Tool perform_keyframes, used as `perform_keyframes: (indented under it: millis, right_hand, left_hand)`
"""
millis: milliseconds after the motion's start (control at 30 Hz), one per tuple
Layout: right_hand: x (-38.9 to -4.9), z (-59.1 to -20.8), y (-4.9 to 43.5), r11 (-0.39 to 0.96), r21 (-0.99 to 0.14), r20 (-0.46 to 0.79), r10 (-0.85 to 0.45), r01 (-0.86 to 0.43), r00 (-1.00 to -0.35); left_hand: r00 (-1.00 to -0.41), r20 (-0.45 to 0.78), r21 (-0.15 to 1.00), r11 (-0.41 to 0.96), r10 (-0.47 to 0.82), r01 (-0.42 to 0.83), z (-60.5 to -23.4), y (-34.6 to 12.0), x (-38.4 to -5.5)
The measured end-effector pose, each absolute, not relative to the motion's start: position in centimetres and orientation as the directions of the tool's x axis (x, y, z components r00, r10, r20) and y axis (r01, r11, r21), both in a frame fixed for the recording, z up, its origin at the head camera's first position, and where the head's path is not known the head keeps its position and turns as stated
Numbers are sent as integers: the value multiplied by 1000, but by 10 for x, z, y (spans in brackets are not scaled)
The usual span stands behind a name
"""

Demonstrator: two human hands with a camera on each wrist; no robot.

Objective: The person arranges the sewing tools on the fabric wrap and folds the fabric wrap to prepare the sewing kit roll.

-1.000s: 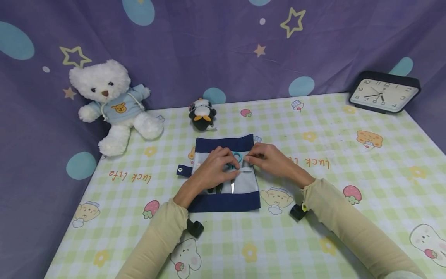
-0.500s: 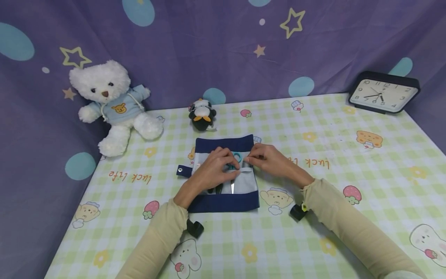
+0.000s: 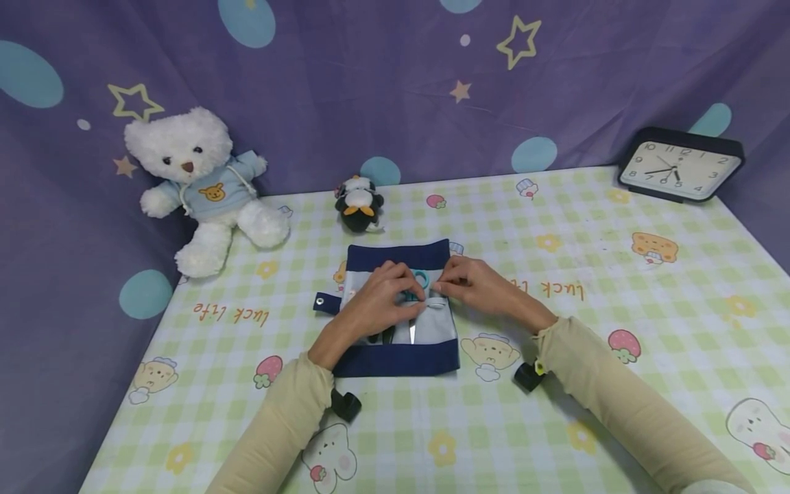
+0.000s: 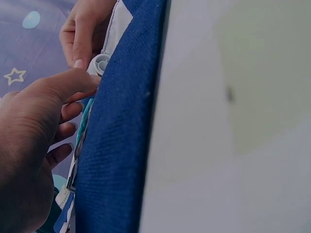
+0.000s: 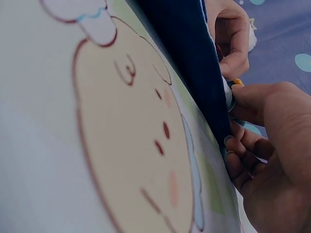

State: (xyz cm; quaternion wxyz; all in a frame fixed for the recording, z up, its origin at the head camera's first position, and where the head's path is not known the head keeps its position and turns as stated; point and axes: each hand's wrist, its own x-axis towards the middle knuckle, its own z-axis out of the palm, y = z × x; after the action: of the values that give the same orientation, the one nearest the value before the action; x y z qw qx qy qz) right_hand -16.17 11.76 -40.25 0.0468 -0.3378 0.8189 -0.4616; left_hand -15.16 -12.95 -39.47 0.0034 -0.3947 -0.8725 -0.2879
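Observation:
An unrolled navy-and-grey cloth tool pouch (image 3: 398,358) lies under both hands. Scissors with teal handles (image 3: 422,277) sit in it, their blade pointing toward the person. My left hand (image 3: 385,295) reaches across the pouch, thumb and forefinger pinching the left end of a white band (image 3: 435,302). In the left wrist view, a small white tube-shaped piece (image 4: 101,63) with a round hollow end shows right at both hands' fingertips. My right hand (image 3: 475,283) pinches this piece near the pouch's right edge; its other end is hidden by fingers. Dark-handled tools (image 3: 387,335) lie partly under my left hand.
A snap strap (image 3: 326,302) sticks out left of the pouch. Beyond it stand a penguin plush (image 3: 358,204) and, at the back left, a white teddy bear (image 3: 210,192). A black clock (image 3: 681,165) stands at the back right on the checked tablecloth (image 3: 494,439).
Both hands stay almost in place. The white band now bulges and looks rounder, and my right fingertips have shifted very slightly.

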Motion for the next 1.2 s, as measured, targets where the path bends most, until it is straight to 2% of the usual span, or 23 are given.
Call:
perform_keyframes:
  millis: [700, 1200]
  right_hand:
    - [-163, -407, 118, 313, -778, 268, -618, -544, -739]
    - [-161, -405, 118, 324, -783, 243, -626, -531, -741]
  left_hand:
    - [-685, 244, 484, 526, 686, 699, -396, -129, -152]
    - [-686, 244, 487, 525, 686, 698, -394, -129, -152]
